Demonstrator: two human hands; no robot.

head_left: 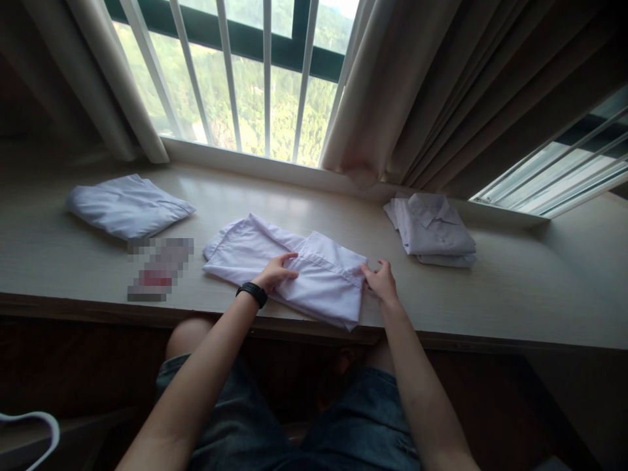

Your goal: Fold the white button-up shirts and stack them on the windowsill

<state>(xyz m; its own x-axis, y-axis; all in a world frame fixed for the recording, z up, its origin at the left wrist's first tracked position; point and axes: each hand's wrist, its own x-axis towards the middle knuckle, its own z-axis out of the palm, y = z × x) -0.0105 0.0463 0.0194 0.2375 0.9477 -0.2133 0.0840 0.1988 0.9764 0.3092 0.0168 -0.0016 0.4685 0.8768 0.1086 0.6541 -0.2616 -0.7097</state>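
Note:
A white shirt lies folded in a long shape on the pale ledge, its right end near the front edge. My left hand, with a black band on the wrist, rests on the middle of the shirt. Its thumb and forefinger are spread over the cloth, and the other fingers are partly hidden. At the shirt's right edge is my right hand, its thumb touching the cloth and its forefinger bent and apart from the thumb.
Another folded white garment lies at the left of the ledge, with a blurred-out item below it. Folded white shirts are stacked at the right. Behind are a barred window and grey curtains.

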